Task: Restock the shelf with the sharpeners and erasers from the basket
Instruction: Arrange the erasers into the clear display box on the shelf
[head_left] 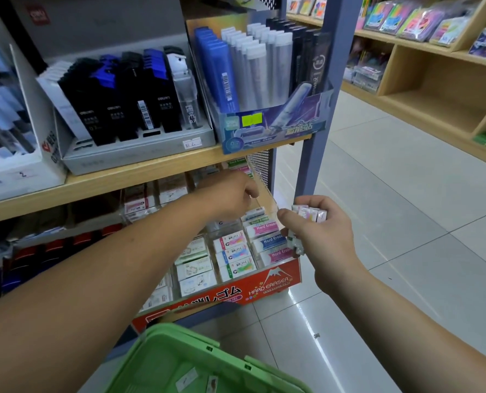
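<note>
My right hand (pixel 320 234) grips a bunch of small wrapped erasers (pixel 311 213) just right of the red eraser display box (pixel 270 282) on the lower shelf. My left hand (pixel 233 194) reaches in under the upper shelf board, above the rows of erasers (pixel 236 251), with its fingers curled; what they hold is hidden. The green basket (pixel 162 353) sits below at the bottom edge, with a couple of small packets (pixel 186 380) lying in it.
The upper shelf board (pixel 139 177) carries trays of pencil-lead cases (pixel 128 100) and a blue display box (pixel 264 129). A grey-blue upright post (pixel 318 123) stands at the shelf end. Tiled floor (pixel 392 194) lies to the right, with wooden shelving (pixel 434 80) beyond.
</note>
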